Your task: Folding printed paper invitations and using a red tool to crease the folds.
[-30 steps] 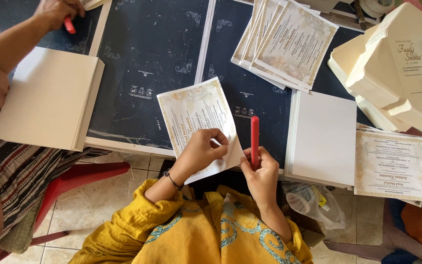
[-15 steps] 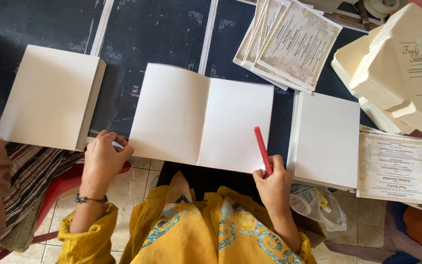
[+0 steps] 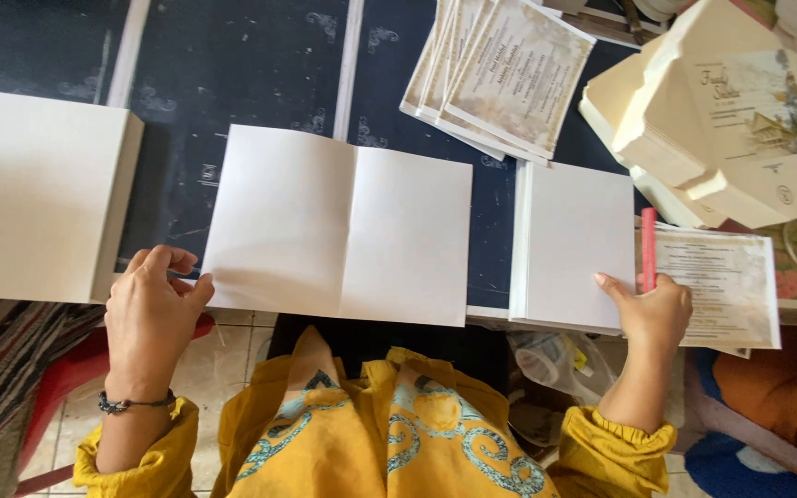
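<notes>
An unfolded white card lies flat on the dark table, its crease running down the middle. My left hand rests at the card's lower left corner, fingers spread, holding nothing. My right hand grips a red stick-shaped tool upright and touches the right edge of a stack of white cards. A printed sheet lies just right of that hand.
A thick stack of white cards sits at the left. Fanned printed invitations lie at the top centre. Cream envelopes are piled at the upper right. A red stool and tiled floor show below the table edge.
A printed card gave way to the unfolded white card. My right hand moved right with the red tool to the white stack. My left hand shifted to the card's lower left corner.
</notes>
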